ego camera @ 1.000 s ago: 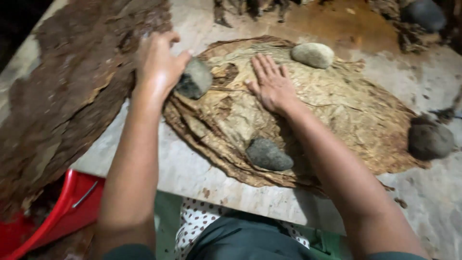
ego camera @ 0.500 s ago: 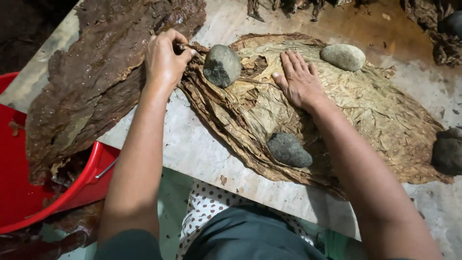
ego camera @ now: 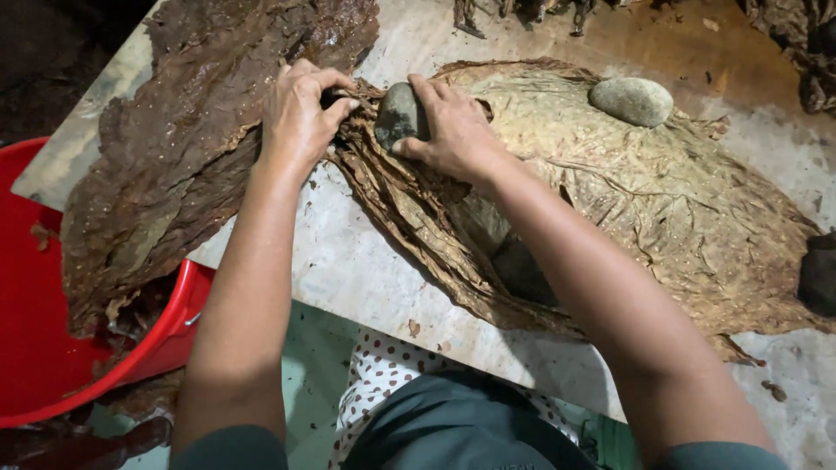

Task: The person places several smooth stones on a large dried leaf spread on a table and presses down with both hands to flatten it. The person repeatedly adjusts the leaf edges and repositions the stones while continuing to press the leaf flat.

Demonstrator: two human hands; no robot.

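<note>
The right hand (ego camera: 453, 130) was closed over a dark grey stone (ego camera: 397, 113), fingers curled across its top and right side, the thumb low against its near edge. The stone sat at the left rim of the spread of pale dried leaves (ego camera: 627, 200), and everything else can be placed from that spread. The left hand (ego camera: 300, 117) was just to the left of the spread's rim, its fingers pinched narrowly on the crumpled edge of a leaf (ego camera: 353, 104) where the pale pile met the dark one. The two hands were almost touching, with the stone between them.

A lighter, rounder stone (ego camera: 631, 100) rested on the far part of the spread, well apart from the hands. It appeared to serve as a weight that kept the thin, wrinkled leaves lying flat. A third dark stone (ego camera: 522, 270) lay near the near edge of the spread, mostly hidden behind the right forearm. Another dark lump (ego camera: 819, 274) sat at the spread's right edge, too cut off to name surely.

To the left of the spread a thick heap of dark brown leaves (ego camera: 200, 148) lay on the worn table (ego camera: 348, 261), hanging over its left edge. Below that overhang stood a red plastic tub (ego camera: 52, 348), with some leaf scraps at its rim. Small leaf crumbs (ego camera: 414, 328) dotted the bare tabletop on the near side of the spread.
</note>
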